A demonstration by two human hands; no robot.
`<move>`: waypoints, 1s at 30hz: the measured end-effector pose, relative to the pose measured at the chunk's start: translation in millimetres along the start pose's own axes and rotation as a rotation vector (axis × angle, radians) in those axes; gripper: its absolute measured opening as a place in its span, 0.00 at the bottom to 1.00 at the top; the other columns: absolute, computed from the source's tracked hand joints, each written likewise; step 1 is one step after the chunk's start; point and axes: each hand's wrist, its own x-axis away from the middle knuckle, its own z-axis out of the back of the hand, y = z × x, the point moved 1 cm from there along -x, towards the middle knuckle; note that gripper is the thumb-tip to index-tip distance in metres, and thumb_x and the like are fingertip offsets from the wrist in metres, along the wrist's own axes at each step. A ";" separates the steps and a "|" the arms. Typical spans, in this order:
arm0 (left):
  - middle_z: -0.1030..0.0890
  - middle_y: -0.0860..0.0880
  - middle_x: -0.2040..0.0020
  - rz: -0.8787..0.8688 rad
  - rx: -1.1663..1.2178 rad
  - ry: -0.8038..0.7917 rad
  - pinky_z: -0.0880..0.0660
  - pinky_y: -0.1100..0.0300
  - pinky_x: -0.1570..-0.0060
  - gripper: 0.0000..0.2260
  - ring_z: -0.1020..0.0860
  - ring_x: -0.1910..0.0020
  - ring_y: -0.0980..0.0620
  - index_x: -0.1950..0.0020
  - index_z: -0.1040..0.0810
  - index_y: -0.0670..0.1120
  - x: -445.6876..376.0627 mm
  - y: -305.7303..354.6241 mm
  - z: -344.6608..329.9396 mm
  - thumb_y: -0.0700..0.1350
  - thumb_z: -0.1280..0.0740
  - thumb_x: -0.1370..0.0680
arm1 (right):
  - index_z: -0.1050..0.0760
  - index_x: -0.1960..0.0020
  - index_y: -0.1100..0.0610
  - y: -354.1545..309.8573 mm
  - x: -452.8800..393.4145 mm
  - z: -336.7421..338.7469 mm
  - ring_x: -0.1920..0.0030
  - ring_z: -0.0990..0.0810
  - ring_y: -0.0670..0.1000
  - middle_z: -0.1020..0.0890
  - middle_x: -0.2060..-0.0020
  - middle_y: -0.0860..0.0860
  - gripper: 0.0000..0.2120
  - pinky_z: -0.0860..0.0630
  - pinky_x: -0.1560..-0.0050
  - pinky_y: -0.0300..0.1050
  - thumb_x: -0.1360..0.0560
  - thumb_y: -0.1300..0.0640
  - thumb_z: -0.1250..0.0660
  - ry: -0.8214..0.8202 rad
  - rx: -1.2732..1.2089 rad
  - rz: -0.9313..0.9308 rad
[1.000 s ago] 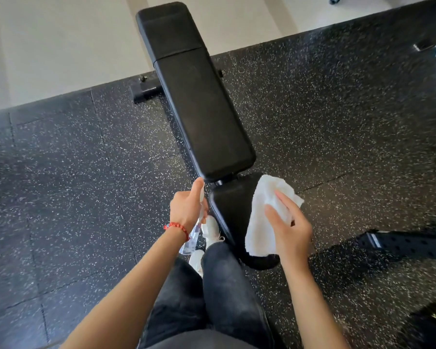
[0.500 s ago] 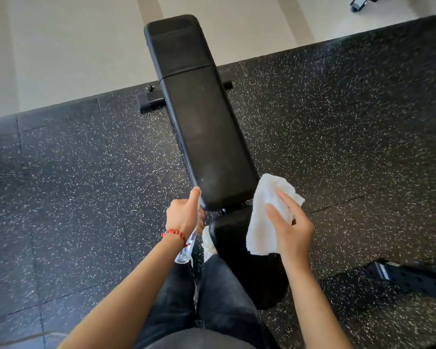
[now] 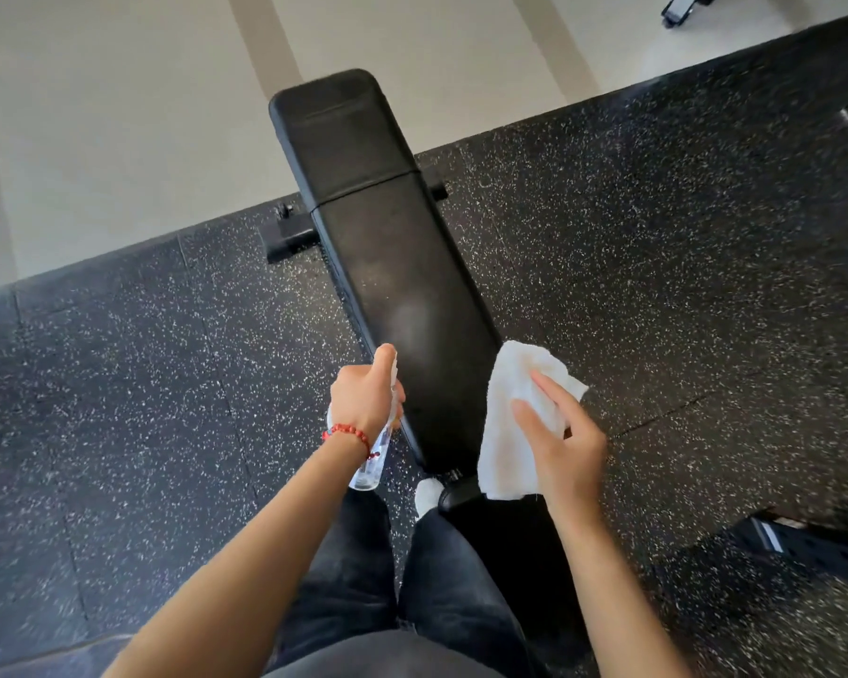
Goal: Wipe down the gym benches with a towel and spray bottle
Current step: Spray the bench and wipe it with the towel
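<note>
**A gym floor, seen from above**

This is a gym or fitness room. A long black padded weight bench stands on a steel foot, its vinyl pad split into sections. Under it lies black rubber flooring flecked with white, laid in large tiles with visible seams. Beyond the tiles' far edge the floor turns pale and smooth. At the lower right, a black perforated steel upright of other equipment enters view.
</note>
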 end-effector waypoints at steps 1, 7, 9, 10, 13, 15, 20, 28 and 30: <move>0.24 0.49 0.81 -0.010 -0.024 0.003 0.27 0.56 0.66 0.26 0.26 0.80 0.52 0.83 0.26 0.47 -10.5 3.9 6.0 0.64 0.45 0.35 | 0.23 0.50 0.41 -4.6 -3.3 -10.3 0.48 0.26 0.29 0.22 0.52 0.33 0.16 0.32 0.49 0.23 0.31 0.59 0.27 0.015 -0.003 -0.006; 0.23 0.47 0.80 -0.080 -0.071 -0.043 0.25 0.55 0.58 0.33 0.23 0.75 0.49 0.76 0.23 0.40 -74.1 45.6 50.2 0.68 0.47 0.35 | 0.23 0.53 0.38 -38.6 -23.4 -78.8 0.47 0.25 0.31 0.21 0.50 0.35 0.17 0.33 0.49 0.22 0.31 0.60 0.27 0.080 -0.038 -0.032; 0.23 0.46 0.80 -0.100 -0.063 -0.061 0.25 0.55 0.59 0.31 0.24 0.76 0.50 0.77 0.23 0.40 -93.7 60.0 64.7 0.66 0.48 0.34 | 0.22 0.54 0.38 -50.4 -30.5 -101.9 0.46 0.25 0.32 0.21 0.50 0.35 0.17 0.32 0.48 0.23 0.31 0.60 0.27 0.087 -0.052 -0.038; 0.23 0.45 0.79 -0.105 -0.054 -0.061 0.25 0.55 0.59 0.31 0.24 0.76 0.51 0.77 0.23 0.40 -102.6 66.1 71.5 0.66 0.48 0.35 | 0.22 0.54 0.38 -56.2 -33.8 -112.1 0.46 0.25 0.33 0.21 0.50 0.34 0.17 0.32 0.48 0.23 0.31 0.60 0.27 0.088 -0.059 -0.037; 0.21 0.42 0.75 -0.071 0.001 -0.035 0.22 0.50 0.56 0.30 0.23 0.74 0.48 0.73 0.23 0.36 -130.0 78.7 89.3 0.63 0.46 0.36 | 0.23 0.53 0.37 -71.5 -44.9 -139.3 0.46 0.25 0.33 0.21 0.51 0.34 0.17 0.32 0.48 0.24 0.31 0.60 0.27 0.076 -0.074 -0.024; 0.20 0.44 0.74 -0.052 0.009 -0.018 0.22 0.50 0.55 0.30 0.23 0.73 0.47 0.72 0.22 0.37 -143.7 85.3 99.1 0.63 0.45 0.35 | 0.22 0.53 0.37 -80.0 -52.3 -152.7 0.46 0.25 0.32 0.21 0.52 0.32 0.17 0.32 0.49 0.23 0.31 0.60 0.27 0.068 -0.072 -0.020; 0.23 0.47 0.79 -0.035 0.030 -0.014 0.28 0.61 0.68 0.35 0.24 0.79 0.51 0.73 0.22 0.36 -165.3 102.6 112.8 0.69 0.46 0.35 | 0.23 0.53 0.38 -96.7 -75.8 -175.1 0.47 0.26 0.31 0.21 0.52 0.32 0.17 0.32 0.49 0.23 0.30 0.60 0.28 0.057 -0.052 -0.018; 0.22 0.39 0.70 0.029 0.132 -0.013 0.22 0.39 0.57 0.28 0.26 0.69 0.45 0.66 0.22 0.35 -212.0 139.8 119.9 0.61 0.42 0.35 | 0.23 0.52 0.38 -116.2 -125.1 -210.7 0.50 0.26 0.28 0.22 0.52 0.32 0.18 0.32 0.51 0.21 0.31 0.61 0.27 0.033 -0.051 -0.009; 0.22 0.42 0.72 0.030 0.138 0.008 0.21 0.44 0.58 0.26 0.25 0.71 0.46 0.68 0.23 0.36 -227.2 153.9 122.4 0.61 0.42 0.35 | 0.23 0.52 0.38 -122.8 -141.3 -220.7 0.49 0.26 0.28 0.22 0.50 0.32 0.18 0.33 0.52 0.21 0.31 0.60 0.27 0.015 -0.055 -0.001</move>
